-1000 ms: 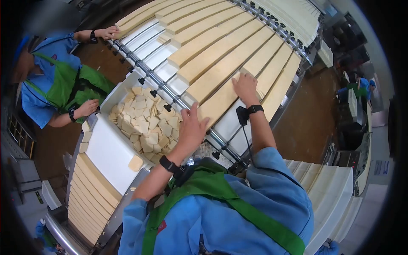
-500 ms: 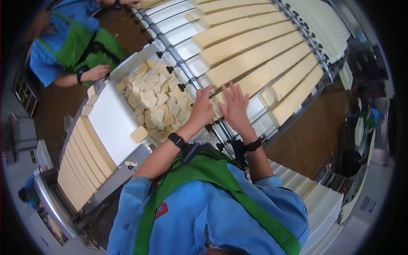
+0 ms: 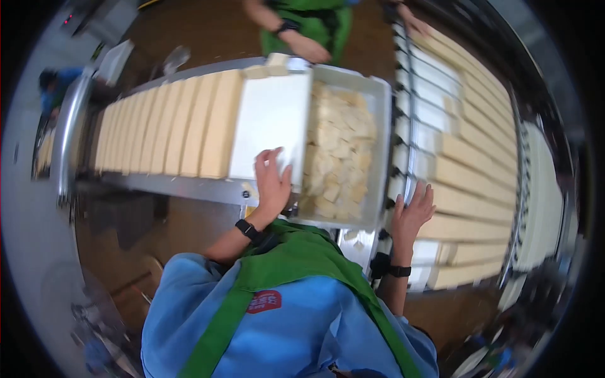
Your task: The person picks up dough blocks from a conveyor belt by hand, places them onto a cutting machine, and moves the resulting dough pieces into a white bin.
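Observation:
My left hand [image 3: 271,188] reaches over the front edge of a smooth white board [image 3: 265,126], fingers apart and slightly bent, with nothing visible in them. Long pale yellow rows [image 3: 170,126] lie side by side just left of that board. My right hand [image 3: 413,211] is spread at the near side of a barred rack, its fingertips by the ends of more pale yellow rows [image 3: 472,201]. Between my hands stands a light grey bin [image 3: 377,138] holding many loose, flat, pale pieces [image 3: 340,145].
Across the bin, a person in a green apron [image 3: 309,28] rests a hand near the board's far edge. Another hand [image 3: 413,20] touches the rack's far end. Dark clamps [image 3: 398,113] line the rack's side. A curved metal cover [image 3: 69,135] stands far left.
My view has swung left. My left hand has left the rack and moved over to the white board; my right hand stays at the rack, fingers spread.

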The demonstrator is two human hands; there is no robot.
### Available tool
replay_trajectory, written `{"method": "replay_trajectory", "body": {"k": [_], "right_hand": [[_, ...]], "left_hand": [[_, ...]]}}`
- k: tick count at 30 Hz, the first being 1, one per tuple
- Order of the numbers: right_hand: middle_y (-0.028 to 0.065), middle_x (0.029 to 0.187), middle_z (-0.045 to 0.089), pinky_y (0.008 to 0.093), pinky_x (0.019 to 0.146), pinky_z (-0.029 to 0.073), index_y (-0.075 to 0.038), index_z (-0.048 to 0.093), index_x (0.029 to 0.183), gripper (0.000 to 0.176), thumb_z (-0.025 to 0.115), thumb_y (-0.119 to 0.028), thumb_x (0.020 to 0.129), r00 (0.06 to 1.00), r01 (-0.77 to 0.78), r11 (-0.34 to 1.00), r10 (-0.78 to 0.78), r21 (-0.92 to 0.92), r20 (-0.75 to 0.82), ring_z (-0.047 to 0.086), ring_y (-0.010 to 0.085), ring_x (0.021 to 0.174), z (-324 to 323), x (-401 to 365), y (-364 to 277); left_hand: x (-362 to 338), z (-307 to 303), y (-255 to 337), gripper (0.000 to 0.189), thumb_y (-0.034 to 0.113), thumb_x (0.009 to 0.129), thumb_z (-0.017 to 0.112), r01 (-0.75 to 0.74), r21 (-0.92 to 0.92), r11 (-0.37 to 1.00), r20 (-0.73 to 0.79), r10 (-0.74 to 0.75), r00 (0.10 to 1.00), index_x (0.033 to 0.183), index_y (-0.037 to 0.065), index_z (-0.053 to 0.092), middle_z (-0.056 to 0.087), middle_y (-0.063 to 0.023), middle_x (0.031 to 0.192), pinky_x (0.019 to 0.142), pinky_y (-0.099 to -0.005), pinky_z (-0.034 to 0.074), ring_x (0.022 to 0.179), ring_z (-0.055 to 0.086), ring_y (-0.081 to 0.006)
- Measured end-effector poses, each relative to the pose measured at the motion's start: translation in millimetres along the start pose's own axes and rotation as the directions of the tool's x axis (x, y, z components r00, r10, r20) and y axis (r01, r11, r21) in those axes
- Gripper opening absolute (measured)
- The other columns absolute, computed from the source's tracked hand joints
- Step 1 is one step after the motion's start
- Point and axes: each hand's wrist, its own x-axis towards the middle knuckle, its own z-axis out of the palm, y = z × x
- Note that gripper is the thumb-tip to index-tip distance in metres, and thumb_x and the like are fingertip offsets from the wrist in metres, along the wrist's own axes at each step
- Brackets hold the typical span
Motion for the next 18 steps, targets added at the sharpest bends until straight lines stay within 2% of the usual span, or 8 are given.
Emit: {"method": "replay_trajectory", "body": {"k": [1,2,4,6,10,12,15,18], "right_hand": [[0.0247,0.144,0.042,0.0586,0.111,0.024,-0.004,0.044,0.144,0.061,0.065,-0.027,0.091,0.994,0.094,0.992,-0.089,0.087,-0.057,0.036,0.0416,0.134,6.7,13.2,-17.1],[0.0246,0.140,0.044,0.0557,0.109,0.027,-0.003,0.046,0.141,0.058,0.065,-0.025,0.091,0.985,0.171,0.963,-0.172,0.209,-0.016,0.039,0.0412,0.130,16.4,29.6,-41.5],[0.0243,0.132,0.050,0.0499,0.106,0.033,-0.001,0.051,0.134,0.051,0.066,-0.020,0.090,0.946,0.271,0.862,-0.322,0.429,0.049,0.045,0.0404,0.122,38.7,65.1,-106.4],[0.0227,0.123,0.056,0.0468,0.102,0.037,0.000,0.055,0.128,0.044,0.066,-0.016,0.089,0.883,0.374,0.703,-0.470,0.605,0.000,0.049,0.0400,0.117,79.1,96.6,-175.0],[0.0202,0.115,0.057,0.0471,0.098,0.040,0.002,0.059,0.122,0.039,0.066,-0.015,0.088,0.725,0.526,0.545,-0.689,0.653,-0.009,0.051,0.0379,0.109,143.2,150.8,-302.0],[0.0191,0.116,0.056,0.0489,0.098,0.040,0.002,0.060,0.123,0.042,0.067,-0.018,0.087,0.683,0.528,0.534,-0.729,0.660,0.043,0.050,0.0368,0.110,180.5,173.3,-350.4],[0.0164,0.118,0.056,0.0499,0.097,0.039,0.000,0.061,0.122,0.045,0.068,-0.026,0.086,0.659,0.638,0.575,-0.752,0.512,0.024,0.049,0.0342,0.113,221.3,198.7,-397.8],[0.0134,0.119,0.056,0.0491,0.097,0.038,-0.002,0.063,0.121,0.047,0.069,-0.033,0.085,0.660,0.651,0.684,-0.724,0.329,0.201,0.048,0.0308,0.115,232.2,213.3,-424.4]], "left_hand": [[-2.8,-15.8,-24.3,0.055,0.014,0.085,0.068,0.106,0.111,0.988,-0.140,-0.090,0.986,0.135,0.004,0.048,0.045,-0.0249,0.126,0.102,-0.0512,0.036,0.118,0.045,-0.0417],[-6.1,-33.1,-42.9,0.060,0.018,0.085,0.069,0.235,0.225,0.945,-0.244,-0.179,0.953,0.137,0.002,0.045,0.044,-0.0257,0.126,0.100,-0.0522,0.036,0.116,0.045,-0.0425],[-16.2,-55.8,-79.6,0.065,0.022,0.085,0.071,0.414,0.267,0.870,-0.432,-0.276,0.859,0.139,0.000,0.041,0.040,-0.0262,0.128,0.099,-0.0517,0.036,0.115,0.045,-0.0426],[-20.3,-70.6,-102.7,0.070,0.022,0.083,0.074,0.509,0.226,0.831,-0.403,-0.396,0.825,0.139,-0.001,0.039,0.038,-0.0271,0.128,0.099,-0.0513,0.038,0.115,0.045,-0.0436],[-10.3,-79.1,-115.6,0.076,0.020,0.078,0.079,0.509,0.044,0.860,-0.312,-0.472,0.825,0.138,-0.003,0.039,0.036,-0.0279,0.126,0.100,-0.0490,0.041,0.115,0.046,-0.0455],[0.2,-79.3,-115.5,0.078,0.016,0.074,0.081,0.512,0.062,0.857,-0.306,-0.472,0.827,0.137,-0.005,0.039,0.037,-0.0272,0.125,0.100,-0.0473,0.043,0.115,0.047,-0.0458],[4.2,-74.2,-112.5,0.079,0.014,0.074,0.081,0.541,0.037,0.840,-0.263,-0.515,0.816,0.137,-0.005,0.038,0.038,-0.0265,0.124,0.099,-0.0475,0.043,0.114,0.048,-0.0455],[4.6,-78.8,-109.0,0.081,0.014,0.074,0.080,0.528,0.017,0.849,-0.218,-0.513,0.831,0.138,-0.005,0.036,0.037,-0.0265,0.124,0.098,-0.0467,0.043,0.113,0.047,-0.0453]]}}
